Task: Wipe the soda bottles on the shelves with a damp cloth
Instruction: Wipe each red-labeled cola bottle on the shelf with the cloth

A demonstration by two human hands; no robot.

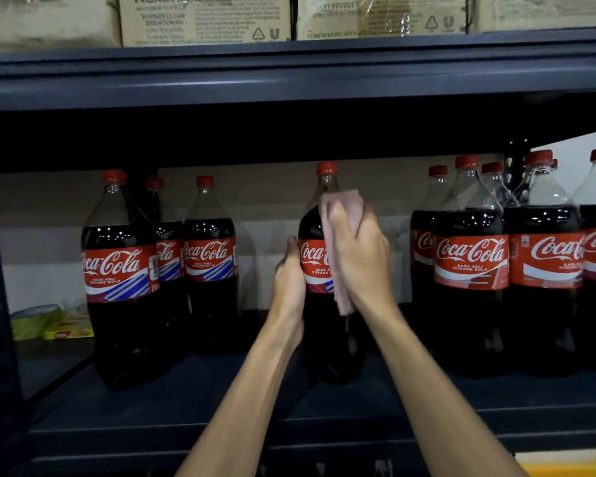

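Behind pink cloth (342, 208), red-capped dark cola bottle (313, 258)

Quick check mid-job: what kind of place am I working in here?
Probably a shop or its stockroom: dark metal shelving holds rows of identical Coca-Cola bottles, with printed cardboard cartons stacked on the shelf above.

Soda bottles (124, 339): clear, glossy plastic with smooth red plastic caps (114, 175) and shiny printed labels (117, 270). Cloth (341, 208): soft, matt pink fabric. Shelf (289, 80): dark painted metal, smooth with dull sheen. Boxes (203, 18) above: matt brown cardboard
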